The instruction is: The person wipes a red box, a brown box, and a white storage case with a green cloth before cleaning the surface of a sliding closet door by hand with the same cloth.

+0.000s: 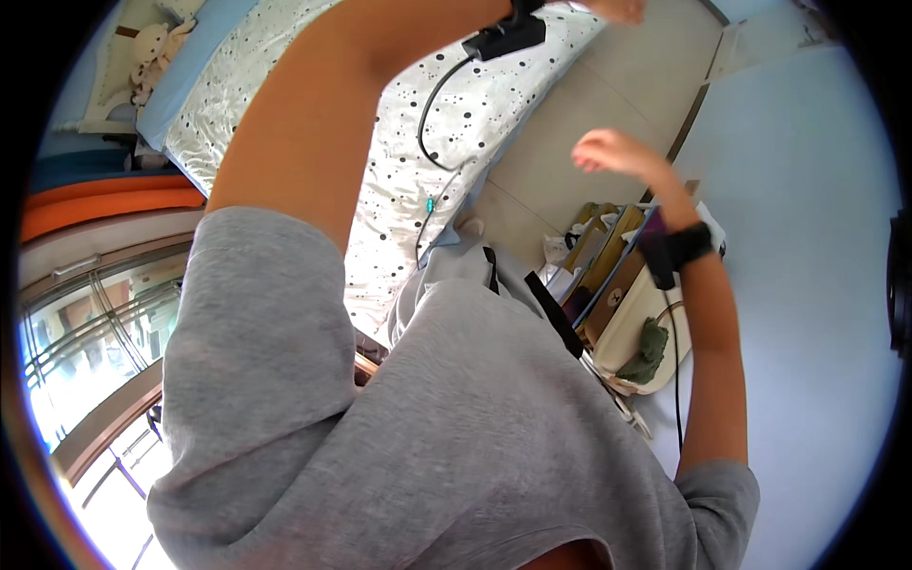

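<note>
Spotted sheet [494,104] is covering the bed [201,71] to its right edge.
Left hand [619,9] is showing partly, grip impossible to tell; right hand [616,152] is hovering half-curled, seemingly empty. Sheet is looking soft, light, best pinched there.

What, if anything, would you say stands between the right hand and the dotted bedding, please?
Nothing visible does: in this view, pale floor shows between the right hand and the dotted bedding, though depth is hard to judge.
</note>
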`<state>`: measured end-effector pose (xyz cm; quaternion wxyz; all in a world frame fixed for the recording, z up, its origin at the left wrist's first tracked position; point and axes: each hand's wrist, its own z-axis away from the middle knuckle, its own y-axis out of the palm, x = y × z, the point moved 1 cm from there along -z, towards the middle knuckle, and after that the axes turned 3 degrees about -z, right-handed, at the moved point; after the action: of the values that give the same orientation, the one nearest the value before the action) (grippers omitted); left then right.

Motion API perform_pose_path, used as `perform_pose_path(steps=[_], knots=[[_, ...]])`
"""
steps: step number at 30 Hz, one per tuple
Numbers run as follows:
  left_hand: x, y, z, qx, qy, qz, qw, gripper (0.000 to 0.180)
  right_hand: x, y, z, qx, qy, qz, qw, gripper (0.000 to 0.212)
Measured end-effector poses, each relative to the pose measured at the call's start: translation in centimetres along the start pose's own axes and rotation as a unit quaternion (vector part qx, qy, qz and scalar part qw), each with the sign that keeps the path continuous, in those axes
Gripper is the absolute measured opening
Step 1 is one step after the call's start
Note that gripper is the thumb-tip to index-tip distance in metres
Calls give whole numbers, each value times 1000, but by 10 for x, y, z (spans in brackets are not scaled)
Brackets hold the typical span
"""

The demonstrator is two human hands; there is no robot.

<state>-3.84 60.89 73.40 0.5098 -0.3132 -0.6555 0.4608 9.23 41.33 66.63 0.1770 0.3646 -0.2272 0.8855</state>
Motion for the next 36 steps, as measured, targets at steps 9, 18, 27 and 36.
perform_pose_path(steps=[9,18,27,36], knots=[[-46,-12,122,26,-264,204,942,31,-93,180,-138,125,75,-66,987,25],[-32,64,214,54,-251,300,919,27,-134,276,-225,-58,144,-235,960,19],[-23,106,273,97,-288,312,900,28,-135,321,-257,-178,120,-17,977,29],[-74,171,299,53,-322,402,855,29,-85,316,-254,85,17,-227,970,20]])
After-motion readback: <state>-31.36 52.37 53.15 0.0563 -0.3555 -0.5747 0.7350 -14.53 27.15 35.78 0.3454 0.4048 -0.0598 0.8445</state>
